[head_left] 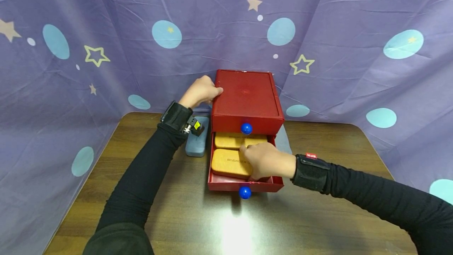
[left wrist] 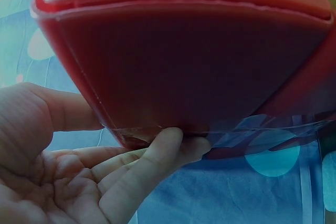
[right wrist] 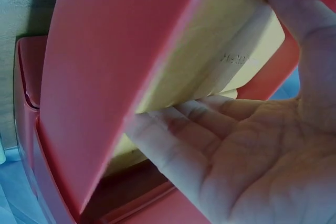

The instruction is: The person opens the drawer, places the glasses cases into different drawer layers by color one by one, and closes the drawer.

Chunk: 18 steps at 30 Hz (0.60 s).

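Observation:
A red two-drawer box (head_left: 245, 95) stands at the back of the wooden table (head_left: 318, 215). Its lower drawer (head_left: 226, 186) is pulled out and holds two yellow cases. My left hand (head_left: 199, 91) grips the box's top left edge; in the left wrist view the thumb and fingers (left wrist: 136, 153) clasp the red box (left wrist: 199, 61). My right hand (head_left: 263, 160) is inside the drawer on the nearer yellow case (head_left: 228, 162). The right wrist view shows that hand (right wrist: 247, 145) with fingers under the yellow case (right wrist: 231, 40) and the thumb over it, beside the red drawer wall (right wrist: 105, 66).
The second yellow case (head_left: 233, 140) lies further back in the drawer. Blue knobs mark the upper drawer (head_left: 246, 128) and the lower one (head_left: 245, 192). A blue-grey case (head_left: 196, 146) lies left of the box. A purple star-print curtain (head_left: 354, 50) hangs behind the table.

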### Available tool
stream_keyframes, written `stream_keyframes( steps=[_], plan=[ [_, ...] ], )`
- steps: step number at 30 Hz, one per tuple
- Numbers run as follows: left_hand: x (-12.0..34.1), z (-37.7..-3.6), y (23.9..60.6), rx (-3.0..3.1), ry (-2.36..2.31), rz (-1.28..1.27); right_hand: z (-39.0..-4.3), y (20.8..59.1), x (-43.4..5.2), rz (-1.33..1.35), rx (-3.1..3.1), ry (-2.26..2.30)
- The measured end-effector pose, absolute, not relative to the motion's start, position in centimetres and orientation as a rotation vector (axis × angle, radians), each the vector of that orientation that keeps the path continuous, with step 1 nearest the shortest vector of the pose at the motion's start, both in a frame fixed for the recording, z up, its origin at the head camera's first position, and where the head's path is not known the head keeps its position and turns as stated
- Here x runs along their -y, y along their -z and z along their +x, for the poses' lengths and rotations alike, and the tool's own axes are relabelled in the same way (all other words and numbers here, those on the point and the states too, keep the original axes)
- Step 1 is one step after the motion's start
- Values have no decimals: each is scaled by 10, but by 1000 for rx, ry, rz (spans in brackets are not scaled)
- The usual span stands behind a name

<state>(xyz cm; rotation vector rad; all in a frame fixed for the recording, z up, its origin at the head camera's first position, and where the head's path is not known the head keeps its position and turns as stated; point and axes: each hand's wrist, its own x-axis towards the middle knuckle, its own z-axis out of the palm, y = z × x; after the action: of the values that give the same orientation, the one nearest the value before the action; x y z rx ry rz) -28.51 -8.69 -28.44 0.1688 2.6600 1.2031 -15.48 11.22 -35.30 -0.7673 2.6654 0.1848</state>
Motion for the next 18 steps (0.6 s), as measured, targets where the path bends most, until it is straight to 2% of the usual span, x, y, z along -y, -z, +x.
stream_keyframes(
  steps=[18],
  plan=[
    [88,-286,285,-2675,-1177,184,-154,359,-111,-765,-2672,-211]
  ],
)
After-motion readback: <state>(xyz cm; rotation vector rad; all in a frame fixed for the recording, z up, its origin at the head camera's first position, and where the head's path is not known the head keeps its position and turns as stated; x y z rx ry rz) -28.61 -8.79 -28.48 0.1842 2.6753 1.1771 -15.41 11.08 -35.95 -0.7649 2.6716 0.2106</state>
